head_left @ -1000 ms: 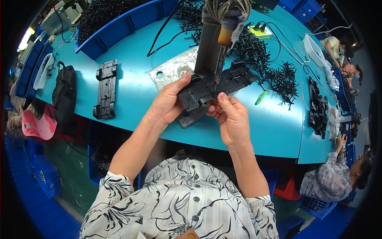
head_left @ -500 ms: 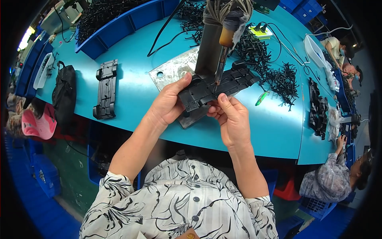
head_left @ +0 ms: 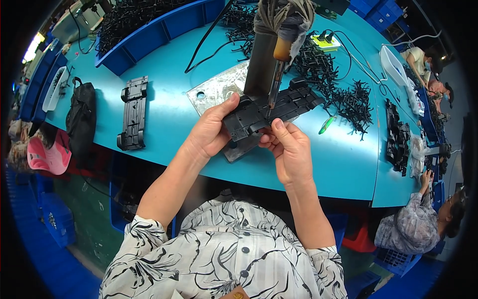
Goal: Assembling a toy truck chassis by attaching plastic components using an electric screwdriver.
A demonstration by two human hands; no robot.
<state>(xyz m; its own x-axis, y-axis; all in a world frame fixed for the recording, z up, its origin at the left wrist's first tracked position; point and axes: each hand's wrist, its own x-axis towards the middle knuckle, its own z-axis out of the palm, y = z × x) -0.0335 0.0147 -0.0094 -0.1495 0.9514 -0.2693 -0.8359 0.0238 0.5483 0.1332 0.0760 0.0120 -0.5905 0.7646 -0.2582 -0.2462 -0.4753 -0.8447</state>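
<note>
Table (head_left: 343, 167), turquoise, with front edge curving close to the body — enough open room at right and left for drawing out sideways. Behind, at left, blue bin (head_left: 159, 39); at right, heap of loose black pieces (head_left: 356, 107), better not to brush against. Near the middle, metal plate (head_left: 216, 87) with dark upright post (head_left: 260, 65). Above the plate's near portion, held black part (head_left: 249, 118), long and tilted; well apart at left, similar black part (head_left: 133, 114). Left hand (head_left: 211, 127) clamped on the left end, thumb on top; right hand (head_left: 291, 144) with thumb and fingers gathered at the near edge — pinching or only touching, cannot tell. Best to hold steady beneath upright iron (head_left: 275, 82), probably hot, with right thumb clear of the shaft. Beyond the right hand, small green tool (head_left: 326, 124). Smallest, iron's tip: contact or tiny gap, not clear; to check before pressing.
</note>
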